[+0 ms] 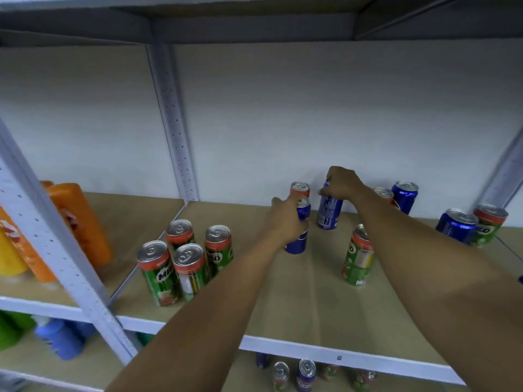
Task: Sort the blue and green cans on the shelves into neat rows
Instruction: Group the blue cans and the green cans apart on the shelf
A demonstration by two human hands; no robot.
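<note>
Both arms reach over the shelf (pixel 283 301), a brown board in a pale metal frame. The left hand (pixel 285 219) curls round a blue can (pixel 298 233) at mid-shelf; its label is mostly covered by the fingers and cannot be read. The right hand (pixel 342 183) grips the top of a taller blue can (pixel 329 212) just to the right and farther back; white marks run down its side, too blurred to read. Whether either can is lifted off the board cannot be told.

Four green cans (pixel 184 261) with red collars stand bunched at the near left. The nearest shows "MILO" in white on blue, and another shows the letters "LO". A fifth green can (pixel 358 258) stands alone right of centre, partly behind the right forearm, with only an "O" showing. A red-topped can (pixel 300 189) sits behind the left hand, mostly hidden, and another (pixel 384 193) peeks from behind the right wrist beside a blue can (pixel 405 196) by the far wall.

At the far right a blue can (pixel 457 226) touches a green one (pixel 489 226) lettered "LO".

Orange and yellow bottles (pixel 82 222) fill the left bay, blurred and cut by the upright. More cans (pixel 305 374) show on the shelf below, half hidden by the shelf edge.
</note>
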